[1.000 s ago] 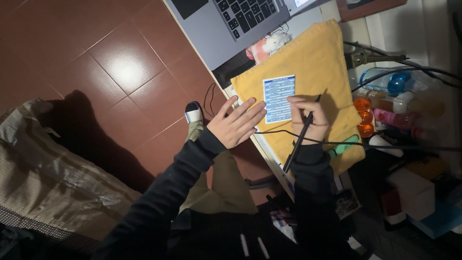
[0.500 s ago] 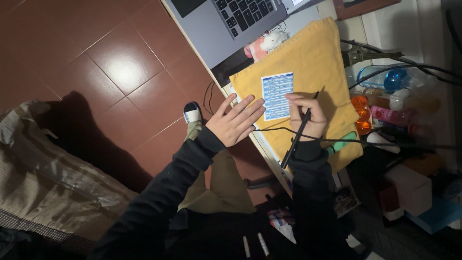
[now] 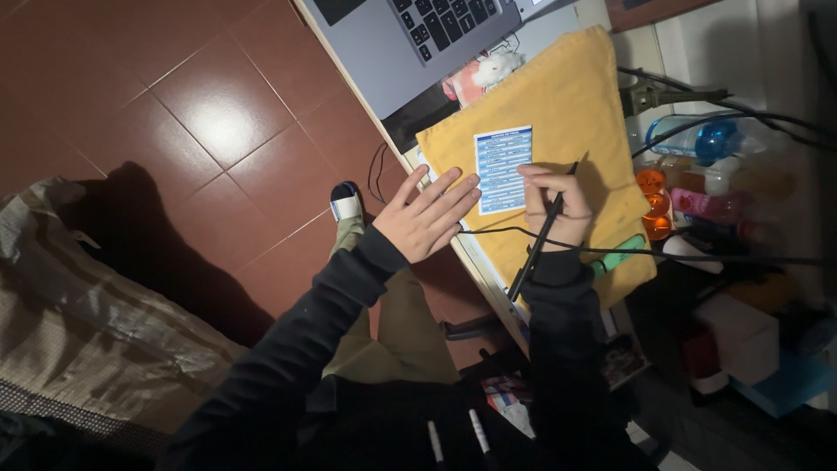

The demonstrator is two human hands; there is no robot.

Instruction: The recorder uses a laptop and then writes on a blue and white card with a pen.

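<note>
- At the far left, a crumpled grey sack lies on the red tile floor; its near part fades into shadow and is hard to make out.
- Your left hand lies flat and open, fingers spread, at the left edge of the yellow cloth, holding nothing.
- Just right of those fingertips sits a small blue and white card on the cloth; its print is too small to tell.
- Your right hand is closed around a black pen, touching the card's right edge. The pen tip is hidden behind your fingers.
- So the card lies between your two hands, slightly farther away.
- A black cable runs across your right wrist and off to the right.
- Far off, a grey laptop is cut off by the top edge.
- At right, bottles and boxes sit in dim clutter, hard to tell apart.
</note>
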